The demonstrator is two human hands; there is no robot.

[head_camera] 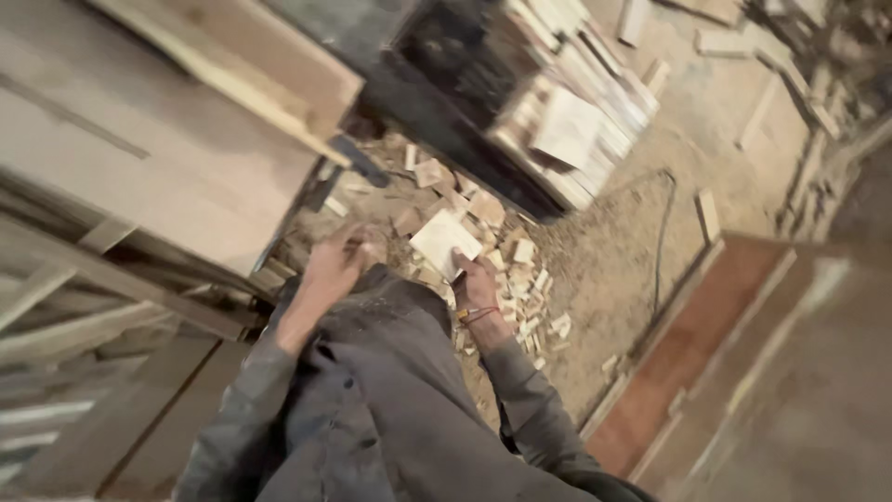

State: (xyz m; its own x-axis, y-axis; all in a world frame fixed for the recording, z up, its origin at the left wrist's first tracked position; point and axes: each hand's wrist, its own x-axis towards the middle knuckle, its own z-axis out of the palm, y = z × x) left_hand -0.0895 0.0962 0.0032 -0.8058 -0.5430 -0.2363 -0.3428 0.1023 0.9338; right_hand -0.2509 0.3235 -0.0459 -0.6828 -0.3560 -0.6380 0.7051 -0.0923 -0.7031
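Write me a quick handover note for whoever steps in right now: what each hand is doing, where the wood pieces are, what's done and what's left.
Right hand: grips a pale square wood block by its lower edge.
Left hand: low over the scrap pile, fingers curled; the blur hides whether it holds anything.
Wood: offcuts lie scattered on the sawdust floor; cut pieces are stacked neatly beyond.
Done: one block lifted from the pile.
Left: many offcuts lie loose on the floor.
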